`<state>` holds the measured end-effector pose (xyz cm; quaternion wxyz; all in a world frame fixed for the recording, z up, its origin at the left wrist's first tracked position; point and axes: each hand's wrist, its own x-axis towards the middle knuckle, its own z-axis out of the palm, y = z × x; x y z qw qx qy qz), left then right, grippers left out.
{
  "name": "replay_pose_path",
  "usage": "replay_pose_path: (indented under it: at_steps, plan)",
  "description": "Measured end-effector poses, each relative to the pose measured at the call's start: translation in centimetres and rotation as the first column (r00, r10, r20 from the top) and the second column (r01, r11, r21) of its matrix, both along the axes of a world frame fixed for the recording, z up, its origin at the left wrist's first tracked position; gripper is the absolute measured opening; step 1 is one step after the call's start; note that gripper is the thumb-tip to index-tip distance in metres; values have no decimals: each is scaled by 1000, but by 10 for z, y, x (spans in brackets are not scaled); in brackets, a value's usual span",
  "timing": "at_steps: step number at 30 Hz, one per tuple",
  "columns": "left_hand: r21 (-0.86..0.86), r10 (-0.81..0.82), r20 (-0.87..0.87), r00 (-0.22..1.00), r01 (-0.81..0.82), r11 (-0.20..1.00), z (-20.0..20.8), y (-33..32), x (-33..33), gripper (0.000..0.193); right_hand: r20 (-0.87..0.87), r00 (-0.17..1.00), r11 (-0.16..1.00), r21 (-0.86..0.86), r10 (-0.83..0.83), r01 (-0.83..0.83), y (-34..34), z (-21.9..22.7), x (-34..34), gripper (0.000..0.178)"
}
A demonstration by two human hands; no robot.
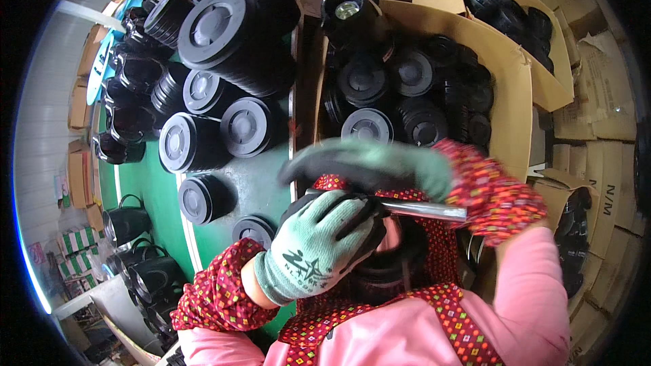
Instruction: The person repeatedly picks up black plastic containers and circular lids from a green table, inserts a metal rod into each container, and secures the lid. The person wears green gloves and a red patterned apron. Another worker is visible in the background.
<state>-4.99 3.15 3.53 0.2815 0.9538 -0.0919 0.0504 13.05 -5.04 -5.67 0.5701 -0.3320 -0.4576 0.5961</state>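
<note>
Both my hands wear pale green knit gloves with dark coated palms. My left hand [325,244] is closed, its fingers curled over a shiny metal tube [427,211] in front of my chest. One end of the tube sticks out to the right; the rest is covered by the hands. Just above it, my right hand [373,163] is smeared by motion, reaching leftward across the tube; whether it touches it I cannot tell. Beneath the tube, close to my lap, is a dark rounded object [386,271], partly hidden by my left hand.
Stacks of black round discs [227,34] stand on the green surface [166,213] to the left. An open cardboard box [508,95] at the upper right holds more discs. A black container [349,17] sits at its far corner. Black buckets [125,220] lie at the far left.
</note>
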Motion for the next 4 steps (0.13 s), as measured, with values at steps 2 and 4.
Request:
replay_pose_path:
  at_steps: [2, 4]
  plan:
    - [72, 8, 46, 999, -12, 997, 13, -1, -4, 32, -290, 948, 970, -160, 129, -181, -21, -29, -20, 44]
    - [129, 103, 196, 975, -130, 983, 30, -6, -6, 30, -439, 879, 929, -211, 187, -303, -35, -54, -26, 54]
